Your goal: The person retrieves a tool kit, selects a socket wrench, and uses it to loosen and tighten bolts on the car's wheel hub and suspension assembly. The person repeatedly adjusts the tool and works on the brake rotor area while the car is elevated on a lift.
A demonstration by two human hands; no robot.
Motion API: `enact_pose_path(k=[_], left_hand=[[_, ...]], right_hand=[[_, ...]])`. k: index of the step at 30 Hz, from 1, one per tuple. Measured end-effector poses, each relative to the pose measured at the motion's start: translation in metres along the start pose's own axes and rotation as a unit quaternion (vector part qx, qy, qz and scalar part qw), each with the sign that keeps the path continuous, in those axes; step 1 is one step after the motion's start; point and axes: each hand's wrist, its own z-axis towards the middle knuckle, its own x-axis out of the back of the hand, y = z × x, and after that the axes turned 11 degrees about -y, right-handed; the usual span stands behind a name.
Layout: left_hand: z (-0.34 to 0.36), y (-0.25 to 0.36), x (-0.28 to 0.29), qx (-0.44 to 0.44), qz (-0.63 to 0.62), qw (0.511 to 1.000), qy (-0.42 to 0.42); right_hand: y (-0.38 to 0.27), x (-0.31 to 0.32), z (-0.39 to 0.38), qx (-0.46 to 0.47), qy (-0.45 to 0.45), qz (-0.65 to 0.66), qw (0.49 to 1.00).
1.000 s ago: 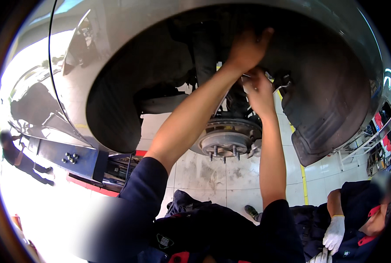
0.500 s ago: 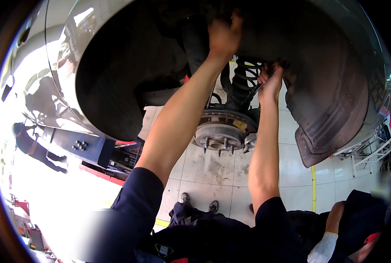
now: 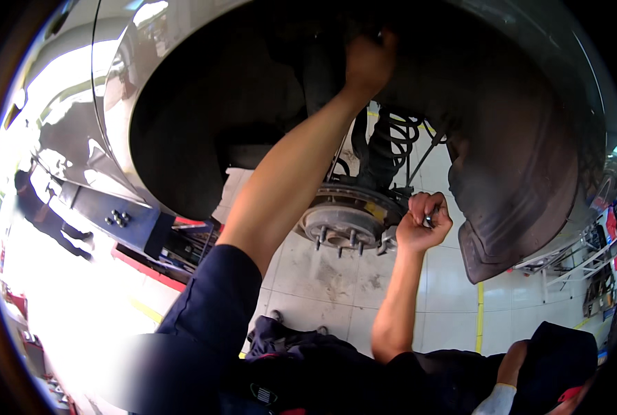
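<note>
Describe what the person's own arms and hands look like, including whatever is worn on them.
The left hand and right hand are ungloved, with no watch or bracelet visible on either wrist. Both forearms are bare. The left sleeve is short and dark navy; the right one blends into the dark top, which bears a pale striped emblem.

No lettering or number is readable; 1 pale emblem [image 3: 263, 394] sits on a dark shirt [image 3: 322, 377].
</note>
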Motion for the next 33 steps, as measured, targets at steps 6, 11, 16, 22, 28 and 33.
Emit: enact_pose_path(k=[6,11,16,22,28,33], left_hand=[[-0.012,0.004,-0.009,-0.052,-0.004,0.998,-0.023],[-0.015,0.010,-0.015,-0.034,-0.013,0.999,-0.030],[0.020,-0.051,-0.048,0.048,0.171,0.984,0.032],[0.047,-0.095,-0.042,-0.131,0.289,0.945,0.072],[-0.024,0.015,0.012,0.002,-0.074,0.996,-0.056],[-0.039,0.026,0.020,-0.046,-0.046,0.998,-0.023]], right_hand=[[0.045,0.029,0.139,-0.150,0.187,-0.054,0.969],[0.102,0.031,0.195,-0.220,0.198,-0.177,0.939],[0.064,0.013,0.165,-0.207,0.169,-0.119,0.956],[0.007,-0.007,0.032,-0.052,0.019,-0.032,0.998],[0.059,0.027,0.163,-0.173,0.232,-0.118,0.950],[0.103,0.018,0.197,-0.231,0.142,-0.188,0.944]])
